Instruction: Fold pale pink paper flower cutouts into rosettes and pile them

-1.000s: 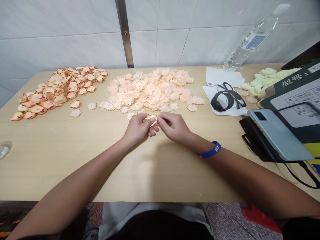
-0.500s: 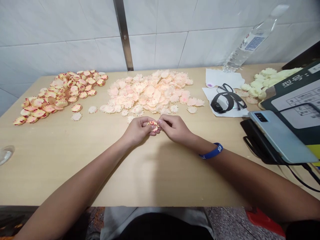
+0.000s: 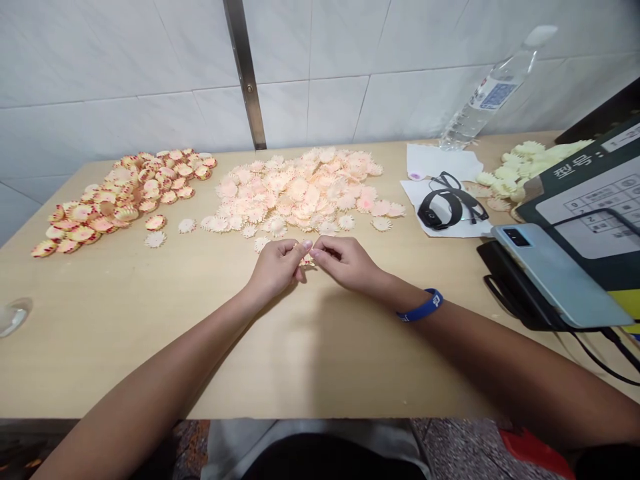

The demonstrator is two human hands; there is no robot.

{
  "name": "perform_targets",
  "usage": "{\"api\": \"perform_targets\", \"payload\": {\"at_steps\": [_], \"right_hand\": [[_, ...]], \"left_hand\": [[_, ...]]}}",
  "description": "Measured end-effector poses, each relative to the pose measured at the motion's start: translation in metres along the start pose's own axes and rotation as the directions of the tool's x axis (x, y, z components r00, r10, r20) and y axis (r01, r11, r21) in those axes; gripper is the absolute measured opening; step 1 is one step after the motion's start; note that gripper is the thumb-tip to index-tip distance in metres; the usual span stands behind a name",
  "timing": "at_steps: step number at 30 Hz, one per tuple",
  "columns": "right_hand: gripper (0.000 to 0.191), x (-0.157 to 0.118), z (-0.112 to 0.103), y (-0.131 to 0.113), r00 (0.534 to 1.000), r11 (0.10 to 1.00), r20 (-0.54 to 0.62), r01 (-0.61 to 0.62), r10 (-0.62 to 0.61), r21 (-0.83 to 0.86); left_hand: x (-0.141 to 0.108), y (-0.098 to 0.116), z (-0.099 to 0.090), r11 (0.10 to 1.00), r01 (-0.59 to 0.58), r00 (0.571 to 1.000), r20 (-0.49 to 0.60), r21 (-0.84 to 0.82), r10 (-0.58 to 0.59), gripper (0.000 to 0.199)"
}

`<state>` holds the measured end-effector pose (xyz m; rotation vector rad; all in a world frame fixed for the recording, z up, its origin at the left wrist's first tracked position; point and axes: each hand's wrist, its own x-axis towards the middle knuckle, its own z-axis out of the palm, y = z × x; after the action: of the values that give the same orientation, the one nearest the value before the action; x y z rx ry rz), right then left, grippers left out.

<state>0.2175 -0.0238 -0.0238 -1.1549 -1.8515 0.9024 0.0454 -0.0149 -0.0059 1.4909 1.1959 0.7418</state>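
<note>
Between my two hands is a small yellow and red petal piece [image 3: 307, 261], mostly covered by the fingers. My left hand [image 3: 278, 265] is closed on it, thumb on top. The fingertips of my right hand [image 3: 345, 259] pinch at its right edge, close against the left thumb. Just beyond the hands lies a heap of pale pink scalloped discs [image 3: 300, 190]. A pile of red-edged yellow discs [image 3: 120, 193] spreads at the back left, and a few single discs lie between the two heaps.
At the right are a phone [image 3: 555, 273] on a black object with cables, a dark green box [image 3: 590, 193], glasses and a black band [image 3: 443, 208] on white paper, a leaning bottle [image 3: 493, 93] and pale green discs [image 3: 520, 163]. A clear round object [image 3: 14, 317] lies far left.
My left thumb has moved up and over the petal piece, which now shows less between the fingers. The view has shifted slightly, so the table items appear a little lower.
</note>
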Motion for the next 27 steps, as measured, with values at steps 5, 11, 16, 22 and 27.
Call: {"api": "perform_targets", "payload": {"at_steps": [5, 11, 16, 22, 27], "right_hand": [[0.018, 0.002, 0.002, 0.004, 0.995, 0.996, -0.095, -0.025, 0.033, 0.086], [0.012, 0.003, 0.004, 0.010, 0.989, 0.994, -0.137, -0.033, 0.047, 0.107], [0.011, 0.000, 0.003, 0.008, 0.991, 0.996, -0.128, 0.037, -0.027, 0.077], [0.015, -0.002, 0.002, 0.006, 0.990, 0.994, -0.136, 0.059, -0.046, 0.093], [0.012, -0.002, 0.004, 0.006, 0.980, 0.992, -0.159, 0.121, -0.116, 0.022]], "left_hand": [[0.006, -0.003, -0.001, 0.967, 0.025, 0.998, 0.057, -0.255, -0.011, 0.036], [0.007, -0.007, 0.000, 0.913, 0.074, 0.995, 0.092, -0.401, -0.041, 0.032], [0.003, -0.002, 0.000, 0.948, 0.091, 0.996, 0.049, -0.306, -0.079, 0.039], [0.001, 0.000, -0.001, 0.999, 0.009, 1.000, 0.012, -0.039, -0.008, 0.063], [0.001, -0.004, 0.003, 0.988, 0.021, 0.998, 0.069, -0.156, -0.011, 0.055]]}}
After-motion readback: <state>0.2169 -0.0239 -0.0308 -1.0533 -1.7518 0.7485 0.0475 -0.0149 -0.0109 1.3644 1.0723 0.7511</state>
